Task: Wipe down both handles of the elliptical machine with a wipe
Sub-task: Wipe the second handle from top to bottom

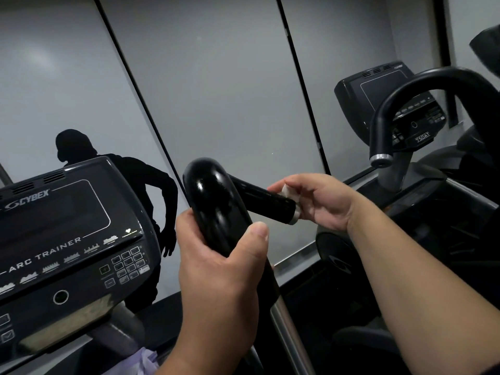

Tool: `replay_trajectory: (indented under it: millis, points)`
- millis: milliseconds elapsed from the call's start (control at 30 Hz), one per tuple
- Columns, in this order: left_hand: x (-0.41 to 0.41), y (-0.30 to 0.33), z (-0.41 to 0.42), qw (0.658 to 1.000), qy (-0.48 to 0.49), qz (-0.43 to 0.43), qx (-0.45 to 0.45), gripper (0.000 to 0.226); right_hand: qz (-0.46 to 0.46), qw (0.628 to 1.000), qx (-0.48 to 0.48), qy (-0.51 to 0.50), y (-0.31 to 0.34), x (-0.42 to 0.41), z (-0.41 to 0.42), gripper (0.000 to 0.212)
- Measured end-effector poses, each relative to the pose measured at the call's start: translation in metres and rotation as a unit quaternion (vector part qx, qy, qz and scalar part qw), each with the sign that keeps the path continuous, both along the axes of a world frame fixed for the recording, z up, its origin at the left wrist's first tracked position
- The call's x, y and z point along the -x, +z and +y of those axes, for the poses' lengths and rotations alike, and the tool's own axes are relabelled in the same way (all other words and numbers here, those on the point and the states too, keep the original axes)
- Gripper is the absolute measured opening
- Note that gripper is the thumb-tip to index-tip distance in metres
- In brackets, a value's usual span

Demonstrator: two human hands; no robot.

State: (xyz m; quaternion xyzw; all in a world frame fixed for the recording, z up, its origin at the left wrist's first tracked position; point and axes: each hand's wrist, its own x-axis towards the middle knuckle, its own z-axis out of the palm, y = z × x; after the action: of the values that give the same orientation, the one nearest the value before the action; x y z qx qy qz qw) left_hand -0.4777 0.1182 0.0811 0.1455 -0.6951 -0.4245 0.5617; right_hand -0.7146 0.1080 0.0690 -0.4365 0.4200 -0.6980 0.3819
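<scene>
- Head view: a grey mirrored wall (216, 90) with dark vertical seams fills the background of a gym; a second machine of the same make (392, 104) stands to the right, and a dark silhouetted figure (113, 185) shows in the glass to the left.
- The elliptical's console (67, 226), marked Cybex Arc Trainer, sits at lower left.
- The glossy black handle (213, 207) rises at centre and bends into a short stub (265, 204) pointing right.
- The left hand (219, 269) grips the handle below the bend, its fingers (189, 234) curled round the far side and the thumb laid along the near side.
- The right hand (316, 201) pinches a small white wipe (290, 197) against the stub's end cap; only a corner of the wipe shows.
- Judged risks: the wipe is bunched small, so it may skip over parts of the curved surface or slip from the pinch on the slick plastic.
- The area under the left hand likely stays unwiped unless that grip shifts.
- This machine's other handle is not in view, so it could be forgotten.
</scene>
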Motion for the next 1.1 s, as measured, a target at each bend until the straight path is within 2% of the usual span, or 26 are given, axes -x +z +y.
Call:
replay_trajectory:
  millis: [67, 167, 367, 467, 567, 667, 733, 800, 933, 1100]
  points:
    - [0.0, -0.001, 0.001, 1.0, -0.008, 0.005, 0.0, 0.036, -0.009, 0.999, -0.014, 0.029, -0.002, -0.004, -0.001, 0.035]
    - [0.0, -0.001, 0.001, 1.0, -0.018, 0.012, 0.0, 0.036, 0.014, 1.0, -0.021, -0.005, 0.0, -0.004, -0.004, 0.044]
    - [0.001, -0.002, 0.0, 1.0, -0.02, 0.012, 0.003, 0.035, 0.034, 0.998, -0.053, 0.02, 0.003, -0.013, -0.008, 0.05]
    - [0.0, -0.002, 0.001, 1.0, -0.015, 0.006, 0.003, 0.035, 0.013, 1.0, -0.023, -0.011, 0.009, -0.013, -0.005, 0.047]
    - [0.001, -0.001, 0.001, 1.0, -0.006, 0.0, 0.014, 0.036, 0.028, 0.997, -0.066, 0.005, 0.005, -0.018, -0.006, 0.037]
    - [0.001, -0.001, 0.001, 1.0, -0.002, -0.002, 0.016, 0.035, 0.072, 0.993, -0.039, -0.083, 0.013, -0.02, -0.002, 0.021]
    - [0.001, -0.001, 0.001, 1.0, 0.0, -0.002, 0.012, 0.034, 0.088, 0.986, -0.017, -0.141, 0.016, -0.018, -0.002, 0.025]
    - [0.001, -0.001, 0.002, 1.0, 0.003, -0.004, 0.011, 0.033, 0.099, 0.982, -0.025, -0.157, 0.016, -0.02, -0.004, 0.028]
    - [0.0, -0.001, 0.001, 1.0, 0.005, -0.003, 0.009, 0.034, 0.199, 0.954, -0.031, -0.223, 0.023, -0.027, -0.005, 0.03]
    - [0.0, -0.002, -0.001, 1.0, 0.001, -0.002, 0.008, 0.035, 0.21, 0.955, -0.087, -0.189, 0.033, -0.029, -0.005, 0.024]
